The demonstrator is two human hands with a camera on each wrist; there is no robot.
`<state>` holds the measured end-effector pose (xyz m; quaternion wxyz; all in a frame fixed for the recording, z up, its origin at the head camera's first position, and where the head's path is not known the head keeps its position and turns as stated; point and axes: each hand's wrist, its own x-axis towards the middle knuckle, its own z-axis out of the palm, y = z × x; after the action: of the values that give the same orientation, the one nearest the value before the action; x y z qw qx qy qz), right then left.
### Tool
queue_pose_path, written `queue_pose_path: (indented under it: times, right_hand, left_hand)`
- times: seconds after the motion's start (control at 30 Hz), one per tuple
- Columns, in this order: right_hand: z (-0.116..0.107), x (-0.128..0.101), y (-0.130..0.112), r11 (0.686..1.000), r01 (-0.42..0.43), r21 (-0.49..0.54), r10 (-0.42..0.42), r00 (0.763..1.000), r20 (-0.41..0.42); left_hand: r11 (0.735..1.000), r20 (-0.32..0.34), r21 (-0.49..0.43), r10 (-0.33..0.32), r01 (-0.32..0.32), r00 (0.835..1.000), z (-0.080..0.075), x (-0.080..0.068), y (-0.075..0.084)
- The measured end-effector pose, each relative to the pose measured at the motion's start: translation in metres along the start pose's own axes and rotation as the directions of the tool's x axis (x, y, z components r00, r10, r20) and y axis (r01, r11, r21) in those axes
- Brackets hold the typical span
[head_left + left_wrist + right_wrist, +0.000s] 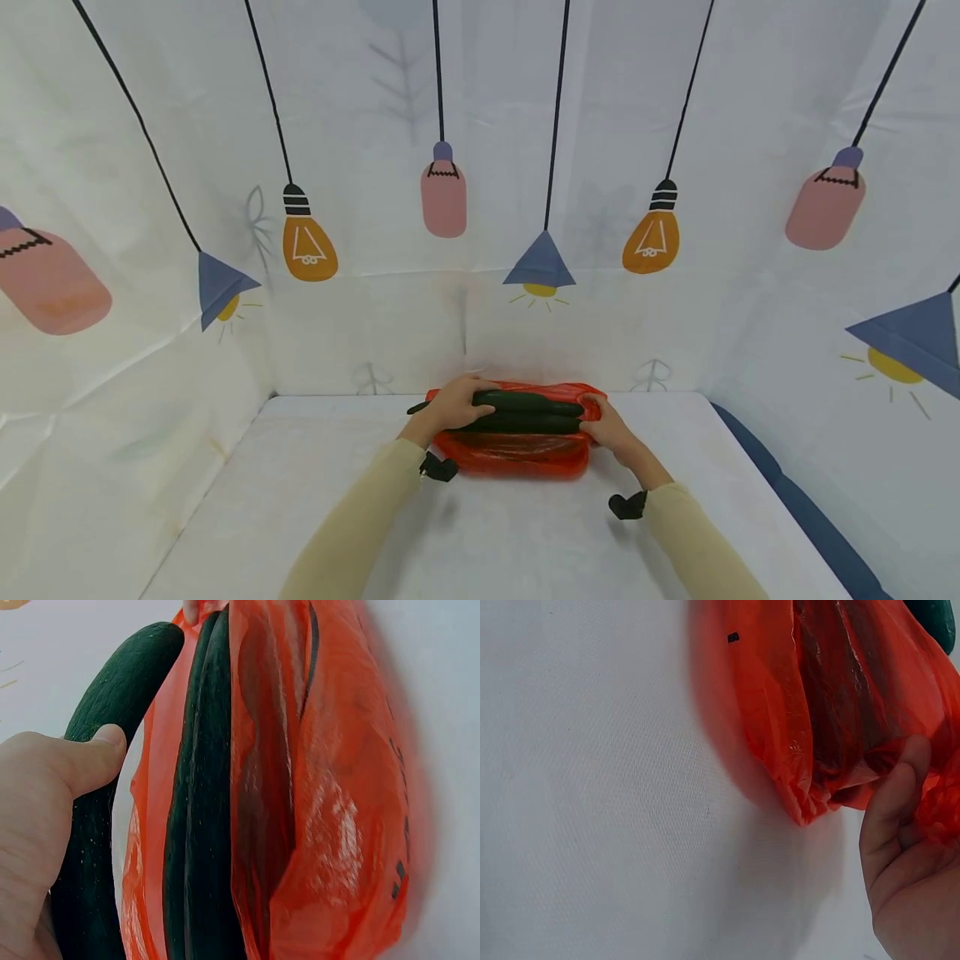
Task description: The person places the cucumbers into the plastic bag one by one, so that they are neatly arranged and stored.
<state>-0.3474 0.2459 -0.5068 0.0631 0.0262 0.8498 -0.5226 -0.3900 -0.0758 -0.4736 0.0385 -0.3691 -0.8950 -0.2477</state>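
A long dark green cucumber is gripped in my left hand, the thumb lying across it. It is at the far side of an open red plastic bag. Alongside it, more dark green cucumber lies within the bag's opening; whether that is one or two I cannot tell. My right hand pinches the bag's crumpled right end, as the right wrist view shows. Under the red film darker shapes show through. A cucumber end peeks in at that view's top right corner.
The bag rests on a white table near its back edge. A white sheet printed with hanging lamps stands behind and at both sides. Dark blue material runs along the table's right edge.
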Motion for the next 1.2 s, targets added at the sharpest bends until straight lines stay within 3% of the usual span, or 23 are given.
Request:
queue_pose_path:
  times: [0.27,0.63,0.83,1.2]
  right_hand:
    - [0.000,0.003,0.006,1.000,0.006,0.011,-0.006,1.000,-0.004]
    - [-0.003,0.003,0.009,0.999,0.001,0.052,-0.001,1.000,0.003]
    - [-0.002,0.002,0.008,0.999,-0.001,0.047,0.001,1.000,0.007]
    - [-0.002,-0.005,0.008,0.999,0.001,0.048,0.000,1.000,-0.014]
  left_hand:
    - [1.000,0.018,-0.005,0.004,-0.004,1.000,0.002,0.015,0.012]
    - [1.000,0.042,-0.031,0.000,0.001,0.999,0.017,0.035,0.023]
    - [0.999,0.056,-0.030,-0.026,0.028,0.998,0.024,0.041,0.025]
    - [1.000,0.053,-0.012,-0.001,0.002,0.999,0.032,0.048,0.034]
